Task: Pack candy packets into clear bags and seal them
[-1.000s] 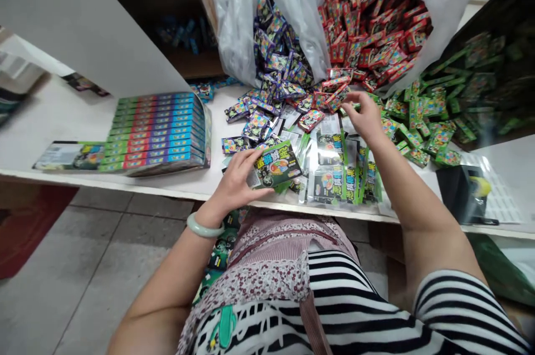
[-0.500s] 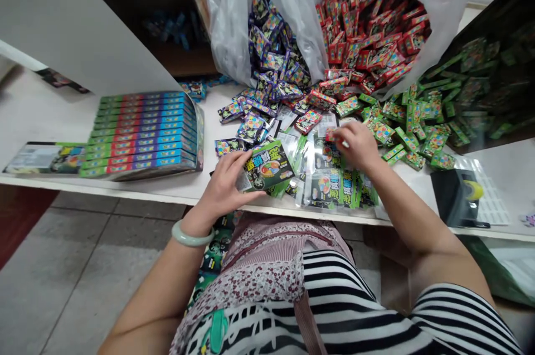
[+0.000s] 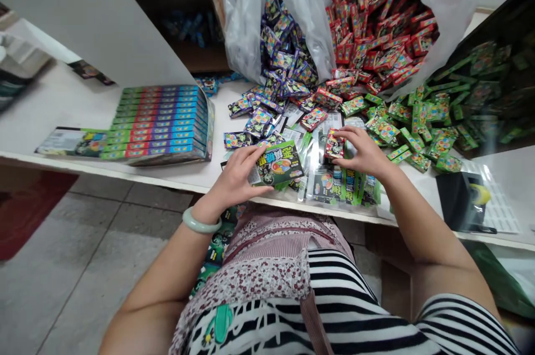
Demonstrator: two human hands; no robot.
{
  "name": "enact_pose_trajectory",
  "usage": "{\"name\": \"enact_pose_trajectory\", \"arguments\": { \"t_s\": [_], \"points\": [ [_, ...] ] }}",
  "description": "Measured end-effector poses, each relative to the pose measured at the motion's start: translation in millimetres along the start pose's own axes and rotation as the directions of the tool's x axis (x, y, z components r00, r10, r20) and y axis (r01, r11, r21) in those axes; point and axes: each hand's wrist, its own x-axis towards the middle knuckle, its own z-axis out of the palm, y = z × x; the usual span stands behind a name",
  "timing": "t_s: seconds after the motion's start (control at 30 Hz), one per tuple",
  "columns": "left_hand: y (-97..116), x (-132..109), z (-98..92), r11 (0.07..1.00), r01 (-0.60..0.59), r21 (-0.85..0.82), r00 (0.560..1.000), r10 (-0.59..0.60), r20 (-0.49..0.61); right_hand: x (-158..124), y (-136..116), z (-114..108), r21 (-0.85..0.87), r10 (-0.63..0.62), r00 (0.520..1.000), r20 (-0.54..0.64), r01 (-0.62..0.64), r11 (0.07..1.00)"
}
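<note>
My left hand point(image 3: 239, 176) is around the left end of a black-and-green candy packet point(image 3: 281, 164), with fingers over its top edge and the thumb stretched along below. My right hand point(image 3: 363, 151) pinches a small red candy box point(image 3: 334, 145) between thumb and fingers, its printed face showing. Under that box lie clear plastic sleeves and flat black-and-green packets point(image 3: 328, 185). Another small red box point(image 3: 313, 119) rests on the sleeves, just beyond the hands. Small purple boxes point(image 3: 258, 122) are heaped beyond my left hand.
Green boxes point(image 3: 384, 129) spread to the right, below an open bag of red boxes point(image 3: 380, 26). A bag of purple boxes point(image 3: 278, 26) stands beside it. Filled multicoloured rows point(image 3: 159, 121) stand at left. A tape dispenser point(image 3: 462, 202) sits near the right front edge.
The red box in my right hand has come clearly into view, with its face turned up. My left hand stays on the packet. The whole view has shifted slightly.
</note>
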Motion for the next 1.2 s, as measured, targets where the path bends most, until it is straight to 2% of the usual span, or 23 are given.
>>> {"name": "enact_pose_trajectory", "arguments": {
  "t_s": [0.07,0.2,0.4,0.6,0.8,0.93,1.03,1.2],
  "points": [
    [-0.6,1.1,-0.2,0.999,0.002,-0.035,0.999,-0.001,0.039,-5.9,-19.8,-11.2,0.117,-0.135,0.991,0.018,0.132,0.984],
    [-1.2,4.9,-0.4,0.99,-0.041,-0.131,0.994,0.053,0.09,-6.1,-51.4,-29.3,0.188,-0.312,0.928,0.202,0.276,0.943],
    [-1.0,2.6,2.6,0.976,-0.089,-0.201,0.984,0.117,0.132,9.9,-57.3,-31.4,0.122,-0.351,0.888,0.299,0.329,0.936],
    [-2.4,1.5,6.4,0.981,-0.023,-0.195,0.993,0.045,0.11,9.9,-61.6,-38.4,0.141,-0.365,0.883,0.296,0.337,0.931],
    [-1.3,3.5,7.6,0.964,-0.134,-0.229,0.984,0.157,0.087,16.5,-62.5,-41.0,0.17,-0.397,0.846,0.355,0.359,0.918],
    [0.9,5.6,14.4,0.957,-0.155,-0.246,0.985,0.17,0.039,26.6,-64.8,-31.2,0.09,-0.343,0.872,0.348,0.334,0.938],
    [0.4,4.7,16.3,0.965,-0.128,-0.231,0.991,0.135,0.014,29.1,-66.0,-21.4,0.132,-0.319,0.891,0.324,0.291,0.948],
    [-0.9,-1.5,14.6,0.984,-0.056,-0.171,0.998,0.054,-0.021,15.5,-73.9,0.1,0.191,-0.221,0.971,0.095,0.2,0.961]
  ]
}}
